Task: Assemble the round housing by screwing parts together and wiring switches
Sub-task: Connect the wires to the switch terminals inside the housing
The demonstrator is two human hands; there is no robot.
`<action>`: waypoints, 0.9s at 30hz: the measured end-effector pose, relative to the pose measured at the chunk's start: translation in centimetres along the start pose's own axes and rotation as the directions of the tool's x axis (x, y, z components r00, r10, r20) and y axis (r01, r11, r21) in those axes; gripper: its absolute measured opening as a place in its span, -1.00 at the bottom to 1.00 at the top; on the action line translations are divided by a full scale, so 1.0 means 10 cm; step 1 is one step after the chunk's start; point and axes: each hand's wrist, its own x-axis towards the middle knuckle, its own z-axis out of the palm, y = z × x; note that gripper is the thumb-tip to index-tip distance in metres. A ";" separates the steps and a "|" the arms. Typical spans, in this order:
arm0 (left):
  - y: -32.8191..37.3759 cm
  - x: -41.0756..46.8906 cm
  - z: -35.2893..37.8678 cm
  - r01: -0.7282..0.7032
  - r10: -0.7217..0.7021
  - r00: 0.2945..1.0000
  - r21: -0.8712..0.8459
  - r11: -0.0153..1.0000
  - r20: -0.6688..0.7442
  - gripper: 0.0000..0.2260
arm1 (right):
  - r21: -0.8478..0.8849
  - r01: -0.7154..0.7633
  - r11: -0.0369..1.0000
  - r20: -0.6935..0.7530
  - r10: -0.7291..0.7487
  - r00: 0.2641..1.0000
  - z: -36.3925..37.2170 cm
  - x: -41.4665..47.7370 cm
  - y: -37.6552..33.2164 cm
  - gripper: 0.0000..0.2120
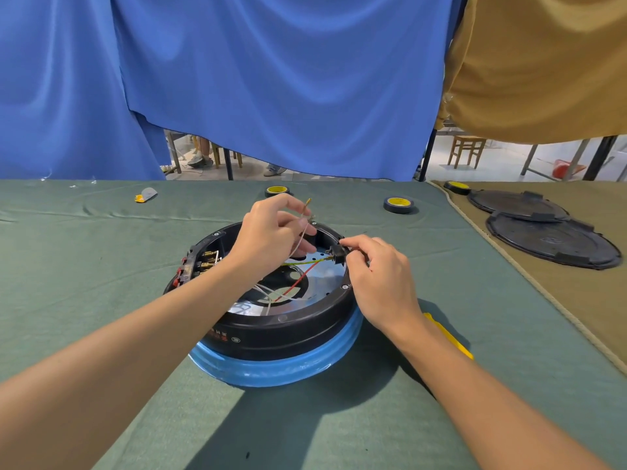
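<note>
The desk (101,266), under green cloth, carries the housing (281,334), a black round shell open side up on a blue ring (288,368), right in front of the person. Two black lids (556,242) lie well to the housing's right, and a tape roll (399,204) sits beyond it. The left hand (268,232) hovers over the housing's far rim, fingers curled, thumb and forefinger pinching a pale wire (303,235) whose brass terminal (308,201) points up and away. The right hand (380,276) rests on the housing's right rim, its fingertips closed in a pinch at the small black switch (336,254) seated on the inner wall there; whether they grip the switch body or only the plug at its side I cannot tell. A yellow-green wire (305,262) already runs across the housing's floor to that switch, and a red wire (298,283) lies loose below it. The step looks like fitting the pale wire to the switch. To do it well, keep the switch braced against the wall, bring the terminal down square to its free tab, push straight without twisting, and keep the slack clear of the screw bosses on the rim.
</note>
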 end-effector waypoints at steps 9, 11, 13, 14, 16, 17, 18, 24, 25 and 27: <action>0.04 0.00 -0.02 0.061 -0.013 0.983 -0.255 0.965 0.185 -0.82 | 0.009 -0.003 1.000 -0.004 0.003 1.000 0.00 0.00 -0.01 -0.73; 0.05 -0.01 0.00 0.040 -0.009 0.989 -0.211 0.977 0.145 -0.86 | 0.008 -0.005 1.000 -0.002 0.005 1.000 0.00 0.01 -0.01 -0.73; 0.03 -0.01 0.02 -0.010 0.023 0.995 -0.128 0.992 0.100 -0.83 | 0.010 -0.008 1.000 0.001 0.008 1.000 0.00 0.01 -0.01 -0.73; 0.03 0.00 0.03 -0.046 0.051 0.996 -0.064 0.997 0.078 -0.82 | 0.010 -0.009 1.000 0.000 0.009 1.000 0.00 0.00 -0.01 -0.73; 0.00 0.00 0.05 -0.121 0.117 0.992 0.088 0.989 0.042 -0.82 | 0.010 -0.008 1.000 0.000 0.008 1.000 0.00 0.00 -0.01 -0.73; -0.01 -0.01 0.06 -0.153 0.150 0.988 0.161 0.975 0.030 -0.82 | 0.012 -0.007 1.000 0.000 0.007 1.000 0.00 0.00 -0.01 -0.73; -0.02 -0.01 0.07 -0.178 0.177 0.984 0.225 0.958 0.025 -0.81 | 0.014 -0.006 1.000 0.001 0.006 1.000 0.00 0.01 -0.01 -0.73; -0.02 0.01 0.12 -0.169 0.190 0.982 0.388 0.906 -0.016 -0.79 | 0.027 -0.006 1.000 0.004 0.006 1.000 -0.01 0.00 -0.01 -0.73; -0.03 0.02 0.12 -0.152 0.173 0.985 0.424 0.893 -0.011 -0.80 | 0.028 -0.006 1.000 0.005 0.006 1.000 -0.01 0.00 -0.01 -0.73; -0.04 0.02 0.12 -0.116 0.117 0.993 0.505 0.855 0.031 -0.81 | 0.026 -0.008 1.000 0.004 0.008 1.000 -0.01 0.00 -0.01 -0.73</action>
